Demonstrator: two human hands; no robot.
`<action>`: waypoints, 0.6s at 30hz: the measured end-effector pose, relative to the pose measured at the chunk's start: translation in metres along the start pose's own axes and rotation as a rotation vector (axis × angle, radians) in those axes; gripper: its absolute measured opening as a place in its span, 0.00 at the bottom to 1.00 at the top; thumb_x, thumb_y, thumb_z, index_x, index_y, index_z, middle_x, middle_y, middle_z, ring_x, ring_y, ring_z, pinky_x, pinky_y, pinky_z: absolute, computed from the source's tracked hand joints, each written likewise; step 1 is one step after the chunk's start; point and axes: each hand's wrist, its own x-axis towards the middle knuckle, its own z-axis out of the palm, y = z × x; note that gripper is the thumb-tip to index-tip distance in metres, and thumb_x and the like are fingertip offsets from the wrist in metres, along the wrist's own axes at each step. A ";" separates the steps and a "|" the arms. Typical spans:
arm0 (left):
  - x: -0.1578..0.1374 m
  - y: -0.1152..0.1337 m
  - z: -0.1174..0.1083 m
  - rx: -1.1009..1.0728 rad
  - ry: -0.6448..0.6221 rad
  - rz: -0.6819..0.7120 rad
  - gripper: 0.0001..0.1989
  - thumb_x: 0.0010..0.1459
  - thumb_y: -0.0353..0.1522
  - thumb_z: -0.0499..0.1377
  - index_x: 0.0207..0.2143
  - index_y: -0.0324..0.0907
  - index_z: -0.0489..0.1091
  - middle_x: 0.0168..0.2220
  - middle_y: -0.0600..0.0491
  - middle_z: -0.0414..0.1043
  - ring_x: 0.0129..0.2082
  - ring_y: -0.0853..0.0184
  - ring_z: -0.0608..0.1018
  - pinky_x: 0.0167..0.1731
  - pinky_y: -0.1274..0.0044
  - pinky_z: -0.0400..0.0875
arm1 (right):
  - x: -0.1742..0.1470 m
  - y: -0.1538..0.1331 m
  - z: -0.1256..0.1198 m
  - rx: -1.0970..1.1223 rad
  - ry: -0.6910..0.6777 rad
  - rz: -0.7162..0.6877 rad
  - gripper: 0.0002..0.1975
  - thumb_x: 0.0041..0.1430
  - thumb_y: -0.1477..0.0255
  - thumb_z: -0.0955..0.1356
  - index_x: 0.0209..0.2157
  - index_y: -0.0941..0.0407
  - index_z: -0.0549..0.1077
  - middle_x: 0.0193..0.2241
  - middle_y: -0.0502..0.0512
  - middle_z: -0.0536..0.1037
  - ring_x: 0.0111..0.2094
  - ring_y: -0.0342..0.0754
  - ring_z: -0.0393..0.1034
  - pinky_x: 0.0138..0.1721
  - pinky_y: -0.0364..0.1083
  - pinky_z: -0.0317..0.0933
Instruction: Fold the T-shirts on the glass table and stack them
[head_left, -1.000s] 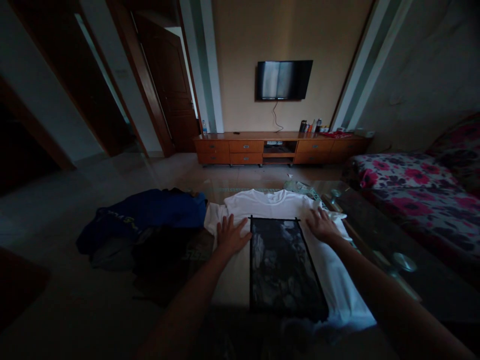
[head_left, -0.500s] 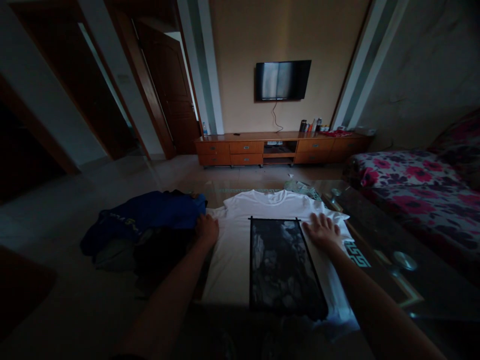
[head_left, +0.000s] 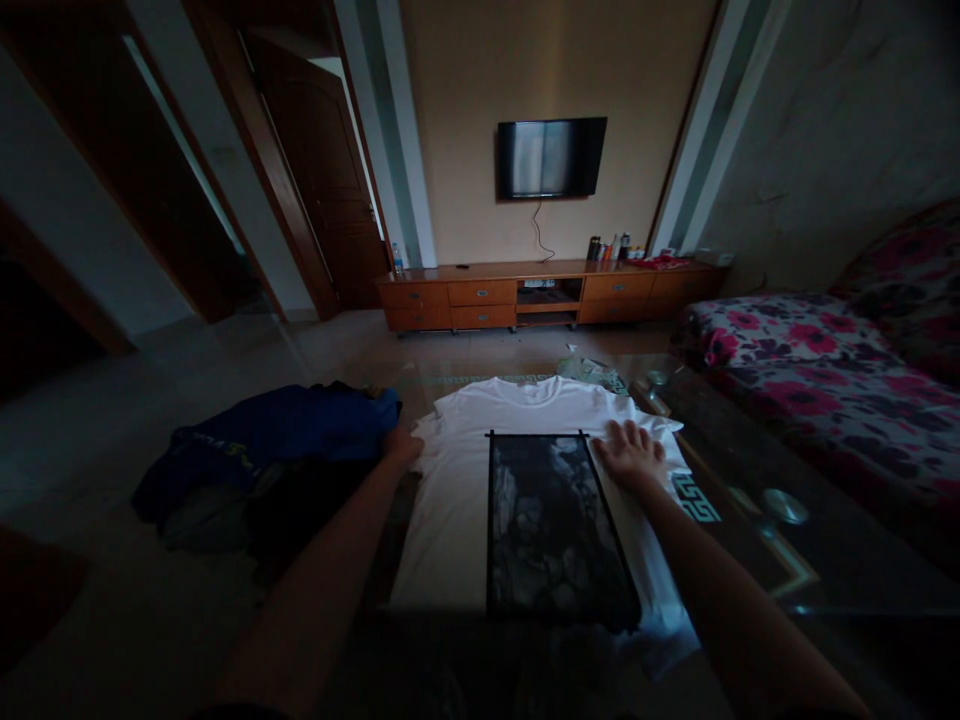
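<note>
A white T-shirt (head_left: 450,500) with a large dark picture print lies face up on a glass table, its neckline at the far side. My right hand (head_left: 630,455) rests flat on its upper right part, beside the print, fingers spread. At the opposite sleeve, my left hand (head_left: 403,447) is closed on the edge of the cloth; its fingertips are partly hidden in the dim light. Just left of that hand sits a heap of dark clothes with a blue garment (head_left: 300,425) on top.
The glass table (head_left: 750,560) extends to the right, with round metal fittings and a patterned border. A flowered sofa (head_left: 810,400) stands at the right. Across the room are a wooden TV cabinet (head_left: 484,295) with bottles on it and a wall-mounted television (head_left: 551,158).
The whole view has shifted slightly, so the scene sits further left. My left hand has drawn the shirt's left sleeve inward a little; my right hand stays flat on the shirt.
</note>
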 end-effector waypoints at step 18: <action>0.010 -0.018 -0.012 -0.542 -0.234 0.199 0.27 0.45 0.26 0.61 0.52 0.36 0.73 0.34 0.47 0.79 0.28 0.60 0.81 0.27 0.71 0.78 | -0.001 -0.003 -0.002 0.008 0.009 0.010 0.40 0.66 0.43 0.49 0.71 0.50 0.55 0.72 0.59 0.52 0.70 0.59 0.44 0.66 0.61 0.40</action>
